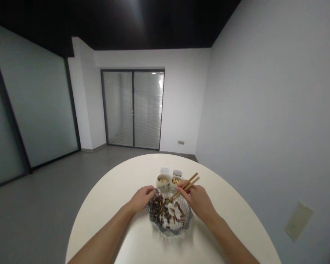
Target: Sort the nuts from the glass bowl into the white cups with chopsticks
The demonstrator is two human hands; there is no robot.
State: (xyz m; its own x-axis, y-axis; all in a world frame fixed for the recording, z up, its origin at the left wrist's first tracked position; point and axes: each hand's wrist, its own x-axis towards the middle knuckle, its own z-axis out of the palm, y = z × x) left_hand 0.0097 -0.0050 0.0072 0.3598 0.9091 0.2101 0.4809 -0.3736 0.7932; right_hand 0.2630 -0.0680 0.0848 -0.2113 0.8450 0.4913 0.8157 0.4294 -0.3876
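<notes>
A clear glass bowl with a wavy rim stands near the middle of the table. Dark brown, glossy oblong pieces lie in it, heaped at the left and scattered toward the right; their exact kind I cannot tell. My left hand holds the bowl's upper left rim with curled fingers. Wooden chopsticks are gripped in my right hand above the right side of the bowl. Their tips point down-left among the pieces; whether they pinch one is too small to make out.
Behind the bowl stand a small round cup with pale contents and another with yellowish pieces, partly behind my right hand. Two small white containers sit farther back. The round white table is near a wall at right.
</notes>
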